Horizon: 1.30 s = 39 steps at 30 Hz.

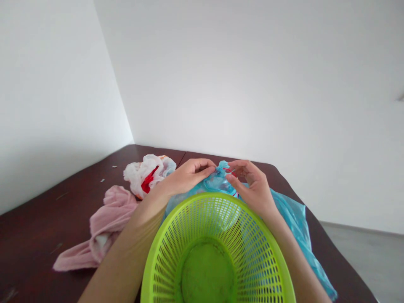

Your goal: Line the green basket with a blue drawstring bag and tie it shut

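Beyond the far rim of a green plastic basket (pixel 206 263), both hands work at a gathered, knotted part of a blue plastic bag (pixel 290 210). My left hand (pixel 192 172) pinches the bag's bunched end between thumb and fingertips. On the other side, my right hand (pixel 251 181) has its thumb and fingers closed at a thin red string (pixel 227 170) by the bunch. The bag spreads behind the basket and down its right side, partly hidden by the basket and my right forearm. The basket has slotted walls and stands between my forearms.
A crumpled white plastic bag (pixel 150 168) with red and orange marks lies on the dark brown table (pixel 38 235), left of my hands. Nearer sits a pink cloth (pixel 110 223). White walls (pixel 236 75) rise behind and to the left; the table's right edge drops to a grey floor (pixel 372 252).
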Each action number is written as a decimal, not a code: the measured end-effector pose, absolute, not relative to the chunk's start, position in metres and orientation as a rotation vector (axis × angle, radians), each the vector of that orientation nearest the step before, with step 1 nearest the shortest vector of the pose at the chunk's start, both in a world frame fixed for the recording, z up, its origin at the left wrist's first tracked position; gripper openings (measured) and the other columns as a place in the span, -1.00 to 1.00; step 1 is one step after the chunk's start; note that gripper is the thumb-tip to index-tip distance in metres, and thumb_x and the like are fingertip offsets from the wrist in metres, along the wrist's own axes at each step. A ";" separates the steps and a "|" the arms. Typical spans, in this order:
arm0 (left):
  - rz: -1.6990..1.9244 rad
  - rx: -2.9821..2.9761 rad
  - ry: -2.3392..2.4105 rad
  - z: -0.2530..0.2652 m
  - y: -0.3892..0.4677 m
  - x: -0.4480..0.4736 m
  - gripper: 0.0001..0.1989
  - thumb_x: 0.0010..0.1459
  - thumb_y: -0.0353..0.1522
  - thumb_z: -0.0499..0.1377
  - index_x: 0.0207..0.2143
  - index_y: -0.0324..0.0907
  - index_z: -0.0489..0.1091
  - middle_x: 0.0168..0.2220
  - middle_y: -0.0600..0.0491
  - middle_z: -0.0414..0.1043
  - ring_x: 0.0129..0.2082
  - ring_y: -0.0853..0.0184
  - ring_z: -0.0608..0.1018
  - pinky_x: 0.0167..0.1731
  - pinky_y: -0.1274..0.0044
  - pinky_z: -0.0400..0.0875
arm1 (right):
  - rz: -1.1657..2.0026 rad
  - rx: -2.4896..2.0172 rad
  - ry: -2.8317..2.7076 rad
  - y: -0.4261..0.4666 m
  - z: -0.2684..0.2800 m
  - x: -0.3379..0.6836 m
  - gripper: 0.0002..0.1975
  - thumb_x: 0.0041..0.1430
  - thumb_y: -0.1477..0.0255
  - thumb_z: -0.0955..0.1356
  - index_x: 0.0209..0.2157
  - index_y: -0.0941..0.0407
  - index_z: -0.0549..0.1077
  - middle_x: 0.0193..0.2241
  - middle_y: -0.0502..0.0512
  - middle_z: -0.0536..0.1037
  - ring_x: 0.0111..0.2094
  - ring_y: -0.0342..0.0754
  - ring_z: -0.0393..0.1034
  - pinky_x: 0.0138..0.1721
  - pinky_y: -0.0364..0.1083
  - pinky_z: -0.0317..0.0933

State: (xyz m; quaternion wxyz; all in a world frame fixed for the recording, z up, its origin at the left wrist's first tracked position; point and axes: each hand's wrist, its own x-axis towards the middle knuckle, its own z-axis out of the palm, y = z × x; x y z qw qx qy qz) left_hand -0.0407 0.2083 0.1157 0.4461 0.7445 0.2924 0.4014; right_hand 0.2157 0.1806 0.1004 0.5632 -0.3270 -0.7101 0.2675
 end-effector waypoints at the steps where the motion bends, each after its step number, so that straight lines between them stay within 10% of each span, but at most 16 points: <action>1: 0.974 1.829 0.703 0.114 0.209 -0.040 -0.68 0.53 -0.06 0.38 -0.03 -0.14 0.64 -0.17 0.01 0.66 -0.21 0.29 0.62 -0.19 0.48 0.47 | 0.631 -0.773 -1.710 0.181 0.099 0.215 -0.71 0.40 0.27 0.61 0.09 -0.03 0.66 -0.07 0.09 0.76 -0.11 0.03 0.63 0.01 0.09 0.53; 6: 0.902 1.838 0.654 0.113 0.206 -0.039 -0.67 0.59 -0.06 0.32 0.05 -0.14 0.60 -0.12 -0.02 0.69 -0.15 0.26 0.68 -0.13 0.45 0.52 | 0.511 -0.766 -1.827 0.185 0.097 0.218 -0.55 0.38 0.40 0.57 0.25 -0.14 0.68 0.11 0.13 0.67 0.08 0.09 0.61 0.17 0.16 0.51; 10: 0.840 1.907 0.615 0.121 0.195 -0.040 -0.62 0.49 -0.06 0.43 0.14 -0.10 0.59 -0.04 -0.05 0.71 -0.06 0.19 0.71 -0.05 0.40 0.56 | 0.446 -0.808 -1.820 0.185 0.099 0.220 -0.90 0.30 0.43 0.58 -0.19 -0.04 0.66 0.14 0.14 0.64 0.24 0.17 0.55 0.30 0.22 0.40; 17: 0.989 2.055 0.846 0.122 0.196 -0.047 -0.77 0.43 -0.25 0.40 0.08 -0.06 0.62 -0.02 -0.03 0.73 -0.04 0.13 0.70 -0.04 0.37 0.53 | 0.664 -0.883 -1.735 0.184 0.105 0.224 -0.54 0.36 0.28 0.54 -0.48 0.02 0.26 -0.25 0.06 0.67 -0.23 0.00 0.47 -0.13 0.02 0.33; 23: 1.316 2.052 1.303 0.116 0.212 -0.058 -0.86 0.39 -0.37 0.33 -0.06 -0.03 0.68 -0.33 0.06 0.63 -0.36 0.17 0.53 -0.29 0.42 0.28 | 0.509 -0.961 -1.639 0.193 0.101 0.234 -0.59 0.38 0.23 0.51 -0.48 0.02 0.35 -0.49 -0.06 0.43 -0.40 -0.08 0.23 -0.30 -0.02 0.13; 31: 1.139 2.299 1.658 0.105 0.225 -0.080 -0.62 0.25 -0.57 0.22 -0.04 0.02 0.64 0.04 -0.06 0.75 0.07 -0.06 0.69 0.08 0.25 0.46 | 0.354 -1.066 -1.459 0.204 0.096 0.247 -0.58 0.38 0.22 0.50 -0.49 0.01 0.32 -0.55 -0.10 0.26 -0.45 -0.09 0.09 -0.38 -0.02 -0.02; 39: 1.330 2.091 1.784 0.096 0.244 -0.110 -0.72 0.24 -0.56 0.21 -0.13 -0.05 0.59 -0.13 -0.07 0.68 -0.05 -0.03 0.65 0.14 0.23 0.50 | 0.184 -1.032 -1.232 0.210 0.100 0.259 -0.21 0.39 -0.20 0.55 -0.49 -0.04 0.05 -0.52 -0.15 0.01 -0.46 -0.10 -0.13 -0.41 0.02 -0.14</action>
